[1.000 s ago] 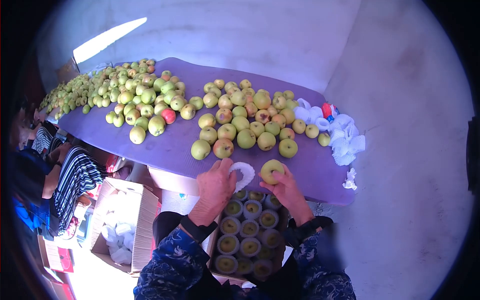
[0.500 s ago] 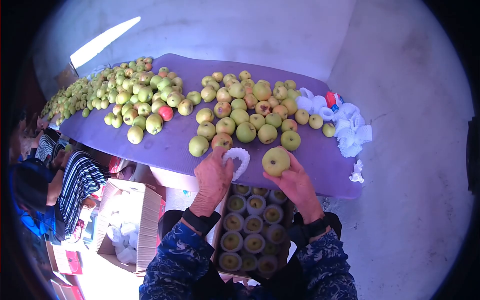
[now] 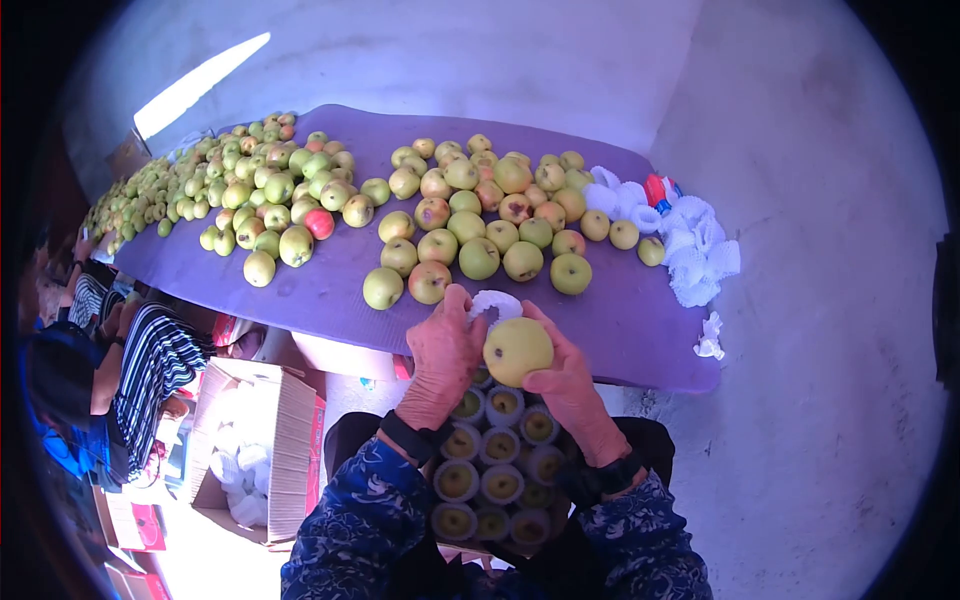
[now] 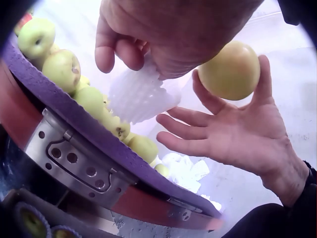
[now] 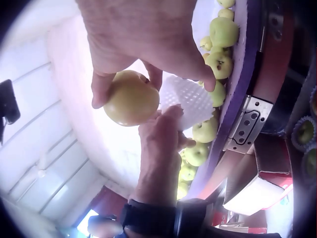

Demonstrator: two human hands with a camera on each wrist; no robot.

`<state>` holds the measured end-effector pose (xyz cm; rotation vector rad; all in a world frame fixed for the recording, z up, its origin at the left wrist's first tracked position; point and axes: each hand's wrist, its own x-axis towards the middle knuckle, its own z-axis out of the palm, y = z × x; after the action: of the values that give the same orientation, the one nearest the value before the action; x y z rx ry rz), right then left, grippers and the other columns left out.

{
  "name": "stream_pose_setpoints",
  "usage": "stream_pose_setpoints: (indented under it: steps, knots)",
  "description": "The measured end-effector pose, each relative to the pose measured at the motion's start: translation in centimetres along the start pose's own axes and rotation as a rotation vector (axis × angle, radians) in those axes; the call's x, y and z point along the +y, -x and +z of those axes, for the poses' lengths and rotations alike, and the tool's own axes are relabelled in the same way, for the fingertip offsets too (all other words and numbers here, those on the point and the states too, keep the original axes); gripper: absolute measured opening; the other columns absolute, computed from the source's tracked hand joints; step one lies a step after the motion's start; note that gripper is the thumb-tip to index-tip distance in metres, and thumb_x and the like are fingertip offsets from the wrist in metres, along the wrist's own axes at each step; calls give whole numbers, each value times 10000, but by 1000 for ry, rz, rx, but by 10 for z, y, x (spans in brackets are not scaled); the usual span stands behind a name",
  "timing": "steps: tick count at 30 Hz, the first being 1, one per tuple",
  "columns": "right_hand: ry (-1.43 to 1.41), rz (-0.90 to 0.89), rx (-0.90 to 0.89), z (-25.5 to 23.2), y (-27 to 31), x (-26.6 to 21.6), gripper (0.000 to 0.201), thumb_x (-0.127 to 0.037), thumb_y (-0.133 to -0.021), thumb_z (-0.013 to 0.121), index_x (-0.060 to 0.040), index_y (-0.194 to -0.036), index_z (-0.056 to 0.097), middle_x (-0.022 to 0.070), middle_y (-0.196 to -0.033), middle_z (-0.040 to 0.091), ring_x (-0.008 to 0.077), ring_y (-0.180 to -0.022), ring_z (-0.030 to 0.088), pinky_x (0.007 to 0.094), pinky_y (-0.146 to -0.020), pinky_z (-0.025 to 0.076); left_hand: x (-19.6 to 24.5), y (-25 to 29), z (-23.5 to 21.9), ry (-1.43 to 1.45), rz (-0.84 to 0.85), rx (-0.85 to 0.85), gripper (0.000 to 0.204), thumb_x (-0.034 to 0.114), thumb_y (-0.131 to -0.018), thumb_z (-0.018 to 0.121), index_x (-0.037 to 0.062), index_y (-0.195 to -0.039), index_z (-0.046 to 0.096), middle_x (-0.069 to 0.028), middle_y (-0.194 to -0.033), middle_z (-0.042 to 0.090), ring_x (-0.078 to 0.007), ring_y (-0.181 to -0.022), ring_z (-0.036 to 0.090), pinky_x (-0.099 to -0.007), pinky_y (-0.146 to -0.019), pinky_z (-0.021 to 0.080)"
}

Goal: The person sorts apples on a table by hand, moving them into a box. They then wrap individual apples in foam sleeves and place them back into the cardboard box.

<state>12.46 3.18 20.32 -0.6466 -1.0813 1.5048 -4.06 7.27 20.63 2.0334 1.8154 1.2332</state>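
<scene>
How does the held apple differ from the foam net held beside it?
The apple is yellowish and rounded; the foam net is white and hollow. The apple looks smooth, while the foam net has a bumpy mesh texture. Both are held up off the purple table.

My left sleeve (image 3: 360, 505) and right sleeve (image 3: 640, 535) are deep navy blue, printed all over with pale, whitish-blue, leafy figures, and the cloth bunches in soft creases along my forearms. Past them I wear a black left wristband (image 3: 408, 437) and a matching right wristband (image 3: 608, 476); the right wrist view shows the left one as thick, dark blocks set side by side. My left hand (image 3: 445, 355) and right hand (image 3: 568, 378) are bare. Dark trousers (image 3: 650, 448) cover my legs.
</scene>
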Motion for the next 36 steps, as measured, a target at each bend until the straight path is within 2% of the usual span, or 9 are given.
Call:
stream_pose_setpoints:
  steps: [4,8,11,16,20,25,31,34,36]
  knots:
    - [24,72,46,-1,-4,-2,746,-75,-692,764,35,-1336,403,99,-1271,510,171,-1152,510,308,-988,414,5,5,7,36,57,0,285,243,-790,677,107,-954,487,-113,-748,636,-341,-725,636,-447,-606,466]
    - [59,129,103,-15,-6,-1,624,-82,-716,772,22,-1246,458,91,-1191,552,159,-1053,564,286,-907,469,7,4,5,61,-8,-101,269,248,-800,673,100,-957,511,-125,-761,641,-346,-731,638,-451,-615,470]
    - [135,89,153,-13,-4,-1,591,-79,-715,780,14,-1209,469,92,-1136,571,158,-987,590,284,-867,492,4,5,7,72,-3,-145,251,253,-809,669,96,-952,537,-131,-736,636,-355,-712,636,-454,-611,471]
    - [357,-12,241,-11,-1,4,614,-95,-693,804,12,-1191,461,116,-1144,552,167,-1022,578,305,-889,490,8,8,1,198,25,-214,199,248,-840,647,84,-922,572,-144,-661,614,-369,-668,623,-450,-577,465]
    - [409,-25,309,-6,1,4,665,-154,-654,834,4,-1181,461,129,-1156,525,191,-1040,564,321,-887,488,9,12,3,289,38,-198,172,232,-857,630,76,-910,579,-143,-652,609,-369,-645,614,-437,-568,464]
    - [815,-139,359,-4,0,8,728,-220,-587,853,-15,-1169,467,135,-1122,490,251,-1017,544,361,-879,472,15,16,1,386,-22,-109,139,197,-867,617,69,-901,574,-142,-722,591,-330,-647,602,-398,-592,471]
    - [882,-195,385,0,0,6,729,-233,-573,856,-25,-1154,467,144,-1109,475,275,-1023,523,379,-886,455,16,20,2,349,138,-8,118,146,-858,624,52,-903,568,-141,-854,553,-316,-696,600,-382,-594,478]
    - [1016,-267,400,-1,-1,6,738,-247,-573,855,-31,-1154,454,152,-1108,470,307,-1035,507,399,-881,451,22,24,0,246,197,34,108,86,-839,642,36,-896,564,-100,-795,541,-235,-665,581,-325,-594,467]
    - [1125,-337,397,-2,-1,8,739,-252,-574,851,-36,-1153,446,157,-1112,467,328,-1044,496,414,-878,449,21,25,0,214,236,51,100,78,-844,633,40,-903,562,-85,-808,555,-221,-668,585,-323,-602,473]
